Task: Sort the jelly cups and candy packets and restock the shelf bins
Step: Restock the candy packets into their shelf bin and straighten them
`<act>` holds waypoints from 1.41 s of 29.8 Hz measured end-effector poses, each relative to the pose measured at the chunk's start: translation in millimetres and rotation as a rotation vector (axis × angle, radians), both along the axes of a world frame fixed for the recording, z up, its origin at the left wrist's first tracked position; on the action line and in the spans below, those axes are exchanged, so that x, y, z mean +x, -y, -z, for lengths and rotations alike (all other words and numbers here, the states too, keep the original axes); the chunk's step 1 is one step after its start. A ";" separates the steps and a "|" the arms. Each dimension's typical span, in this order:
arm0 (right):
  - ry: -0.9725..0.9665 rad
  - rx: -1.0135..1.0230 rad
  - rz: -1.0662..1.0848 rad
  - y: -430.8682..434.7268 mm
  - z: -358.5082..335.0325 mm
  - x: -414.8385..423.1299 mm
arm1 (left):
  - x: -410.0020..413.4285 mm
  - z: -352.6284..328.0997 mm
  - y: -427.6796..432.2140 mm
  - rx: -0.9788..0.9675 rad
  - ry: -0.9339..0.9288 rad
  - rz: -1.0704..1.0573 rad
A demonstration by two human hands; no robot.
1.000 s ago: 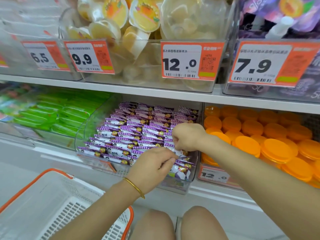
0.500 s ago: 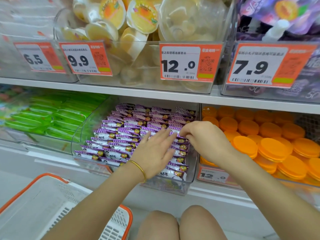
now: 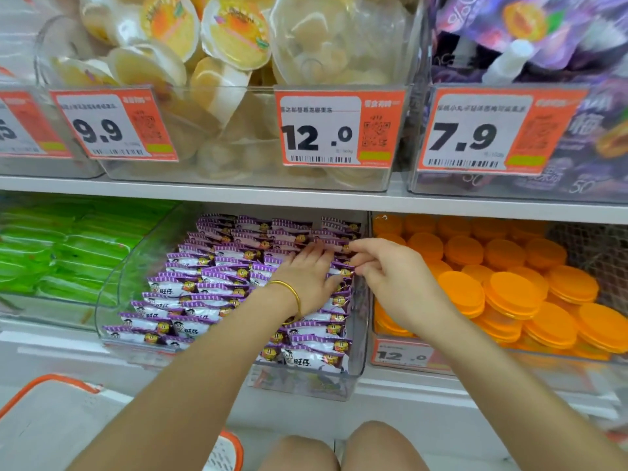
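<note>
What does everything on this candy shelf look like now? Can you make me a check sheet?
Surface: white shelf boards, two levels in view.
Job's things: purple candy packets in rows fill the middle bin; jelly cups above; orange-lidded cups right.
Clutter: nothing seen.
Grips: left hand flat on the packets, fingers straight; right hand pinches a packet edge.
Cables: nothing seen.
Surroundings: green packets left, orange price tags, white basket below.

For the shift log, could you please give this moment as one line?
step: straightening purple packets in clear bin | left hand: pressing flat on packets | right hand: pinching a packet, right row
</note>
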State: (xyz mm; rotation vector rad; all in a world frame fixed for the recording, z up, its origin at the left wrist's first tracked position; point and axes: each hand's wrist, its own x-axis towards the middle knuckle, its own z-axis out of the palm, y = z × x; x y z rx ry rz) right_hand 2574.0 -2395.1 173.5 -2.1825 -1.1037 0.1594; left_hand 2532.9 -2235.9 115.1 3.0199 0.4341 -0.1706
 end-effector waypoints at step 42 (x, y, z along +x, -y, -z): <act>0.059 -0.126 -0.025 -8.1 3.6 11.4 | 20.9 11.7 -59.5 0.064 0.168 -0.203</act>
